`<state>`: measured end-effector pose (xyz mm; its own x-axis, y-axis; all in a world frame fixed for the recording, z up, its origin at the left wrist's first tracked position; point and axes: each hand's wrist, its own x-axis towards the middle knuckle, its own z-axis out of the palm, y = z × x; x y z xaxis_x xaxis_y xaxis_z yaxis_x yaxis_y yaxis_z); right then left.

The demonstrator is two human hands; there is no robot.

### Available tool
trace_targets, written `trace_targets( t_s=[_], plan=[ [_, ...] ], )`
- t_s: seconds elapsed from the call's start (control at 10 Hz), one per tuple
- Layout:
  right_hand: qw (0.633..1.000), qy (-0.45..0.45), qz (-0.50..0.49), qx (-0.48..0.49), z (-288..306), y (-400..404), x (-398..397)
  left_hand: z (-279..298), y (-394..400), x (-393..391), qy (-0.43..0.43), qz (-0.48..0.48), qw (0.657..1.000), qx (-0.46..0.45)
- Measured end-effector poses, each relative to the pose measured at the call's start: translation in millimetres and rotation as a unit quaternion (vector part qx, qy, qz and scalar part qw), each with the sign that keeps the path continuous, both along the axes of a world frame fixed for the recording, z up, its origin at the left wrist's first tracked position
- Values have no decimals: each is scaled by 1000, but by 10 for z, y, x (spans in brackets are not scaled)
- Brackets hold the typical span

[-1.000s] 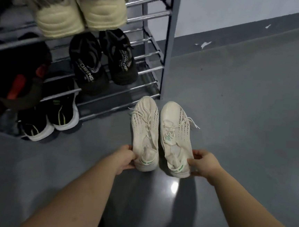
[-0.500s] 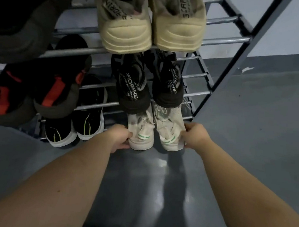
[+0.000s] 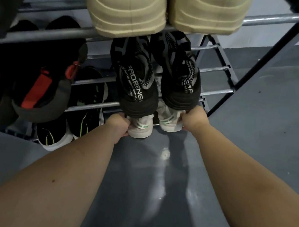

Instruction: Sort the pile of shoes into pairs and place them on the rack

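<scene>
Two white knit shoes with green heel stripes sit side by side on the bottom shelf of the metal rack (image 3: 217,93). Only their heels show; the rest is hidden under the black pair above. My left hand (image 3: 118,126) grips the heel of the left white shoe (image 3: 141,130). My right hand (image 3: 192,118) grips the heel of the right white shoe (image 3: 169,122).
Black lettered sneakers (image 3: 138,87) fill the shelf above, beige shoes (image 3: 130,12) the one higher. Black shoes with neon-green lines (image 3: 52,137) stand at the bottom left, black-and-red ones (image 3: 39,85) above them. Grey floor (image 3: 260,141) lies to the right.
Both hands have carried the white pair from the floor forward into the rack's bottom shelf, and the shoes now sit deeper under the black pair. The view has moved closer to the rack.
</scene>
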<state>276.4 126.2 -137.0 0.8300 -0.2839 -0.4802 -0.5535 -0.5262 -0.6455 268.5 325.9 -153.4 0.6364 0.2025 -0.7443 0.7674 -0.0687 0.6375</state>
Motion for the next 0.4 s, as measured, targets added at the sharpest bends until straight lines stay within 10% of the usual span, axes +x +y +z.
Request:
trace_targets(
  t_s=[0.4],
  plan=[
    [993,-29,110,-29,453,-148,-596,363,-235,-362,-28,-77,988,133]
  ],
)
